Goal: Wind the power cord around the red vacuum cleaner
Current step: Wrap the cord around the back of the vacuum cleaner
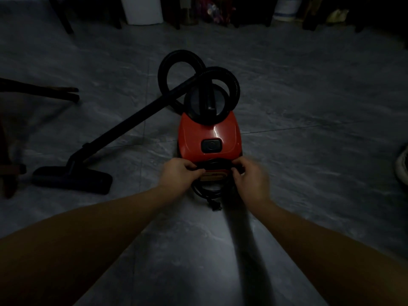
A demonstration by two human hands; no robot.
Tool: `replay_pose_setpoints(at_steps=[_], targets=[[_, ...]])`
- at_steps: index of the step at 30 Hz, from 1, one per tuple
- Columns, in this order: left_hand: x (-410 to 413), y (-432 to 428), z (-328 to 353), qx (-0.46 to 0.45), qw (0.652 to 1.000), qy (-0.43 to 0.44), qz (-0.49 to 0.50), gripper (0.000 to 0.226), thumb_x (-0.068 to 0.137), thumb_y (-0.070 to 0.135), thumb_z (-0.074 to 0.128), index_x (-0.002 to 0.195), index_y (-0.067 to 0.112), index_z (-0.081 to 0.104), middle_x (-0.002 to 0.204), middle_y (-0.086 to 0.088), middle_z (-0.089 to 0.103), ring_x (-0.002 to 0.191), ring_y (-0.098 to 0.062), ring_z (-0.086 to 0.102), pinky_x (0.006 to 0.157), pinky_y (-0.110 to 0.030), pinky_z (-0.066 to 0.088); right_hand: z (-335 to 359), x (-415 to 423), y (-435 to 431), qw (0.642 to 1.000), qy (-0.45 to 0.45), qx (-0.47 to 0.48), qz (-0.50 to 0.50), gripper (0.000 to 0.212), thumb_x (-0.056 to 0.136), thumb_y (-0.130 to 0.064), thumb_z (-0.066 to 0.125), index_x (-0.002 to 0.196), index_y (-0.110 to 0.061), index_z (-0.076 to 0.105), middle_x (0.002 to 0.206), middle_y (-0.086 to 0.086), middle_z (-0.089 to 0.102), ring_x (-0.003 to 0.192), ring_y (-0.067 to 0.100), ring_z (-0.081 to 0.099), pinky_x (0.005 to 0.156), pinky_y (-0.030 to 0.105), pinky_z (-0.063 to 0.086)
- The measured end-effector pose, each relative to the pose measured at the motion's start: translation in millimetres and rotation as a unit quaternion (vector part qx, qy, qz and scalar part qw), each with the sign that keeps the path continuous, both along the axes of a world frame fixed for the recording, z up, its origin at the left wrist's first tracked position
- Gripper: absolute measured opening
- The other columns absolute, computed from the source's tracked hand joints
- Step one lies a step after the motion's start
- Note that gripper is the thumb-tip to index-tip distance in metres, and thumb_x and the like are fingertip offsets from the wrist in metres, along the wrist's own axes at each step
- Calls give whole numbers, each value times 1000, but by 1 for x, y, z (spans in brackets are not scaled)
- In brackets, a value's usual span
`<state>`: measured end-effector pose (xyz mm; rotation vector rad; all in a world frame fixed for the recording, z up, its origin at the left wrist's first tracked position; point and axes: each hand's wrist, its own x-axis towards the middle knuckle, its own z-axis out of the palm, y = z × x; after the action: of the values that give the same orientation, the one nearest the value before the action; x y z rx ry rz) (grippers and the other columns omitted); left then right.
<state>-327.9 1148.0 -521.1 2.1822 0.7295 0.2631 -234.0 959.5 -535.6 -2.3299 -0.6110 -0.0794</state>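
Power cord [207, 191] hangs in black loops at the near end of the red vacuum cleaner [208, 133], which sits on the grey tiled floor [309, 111] about midway between its left and right edges. The plug [216, 206] rests on the floor just in front of the loops. I see my left hand [178, 171] pinching a strand of the cord at the left of that near end, thumb and fingers drawn close together. My right hand [250, 176] has its fingers curled round the cord at the right of the same end, though dim light and blur hide the exact hold. On top of the red body is a dark power button [211, 145]. The black hose [176, 60] curls in two loops over the far end. The wand [132, 120] slants down towards the floor's left edge, ending in the floor head [72, 181], which lies flat. A white bin [143, 9] stands at the far edge, and a pale shoe [403, 164] shows at the right edge.
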Motion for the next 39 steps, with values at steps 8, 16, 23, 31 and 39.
replay_pose_setpoints(at_steps=[8,16,23,31,39], targets=[[3,3,0,0,1000,12,-9,16,75,34,82,73,18,78,54,18,61,51,16,56,48,-2,38,-6,2,-4,997,-31,-57,47,22,89,-14,64,104,-28,68,96,-8,69,84,7,60,75,20,43],[0,2,0,13,999,32,-17,19,76,36,81,80,17,79,62,13,63,52,9,53,49,0,37,-2,-1,-9,992,-27,-90,79,14,94,-27,58,103,-27,69,96,-5,69,86,10,62,80,32,55],[-10,-5,2,22,1000,8,4,29,75,30,83,96,13,73,81,3,68,75,-10,63,57,-8,38,7,-3,0,992,11,-111,62,19,93,-38,59,106,-28,69,95,-6,69,84,12,64,75,37,56],[-16,-18,-5,26,999,15,9,29,73,22,80,97,15,66,80,6,64,74,-12,62,55,-9,37,14,-3,5,991,41,-119,43,17,94,-37,60,101,-25,70,88,-5,71,76,12,66,73,39,59],[-9,1,-7,-38,998,-1,42,23,78,17,80,98,7,72,67,7,60,61,-2,55,52,0,39,14,-3,3,994,39,-96,44,18,93,-37,62,101,-25,72,90,-3,72,78,14,67,73,41,58]])
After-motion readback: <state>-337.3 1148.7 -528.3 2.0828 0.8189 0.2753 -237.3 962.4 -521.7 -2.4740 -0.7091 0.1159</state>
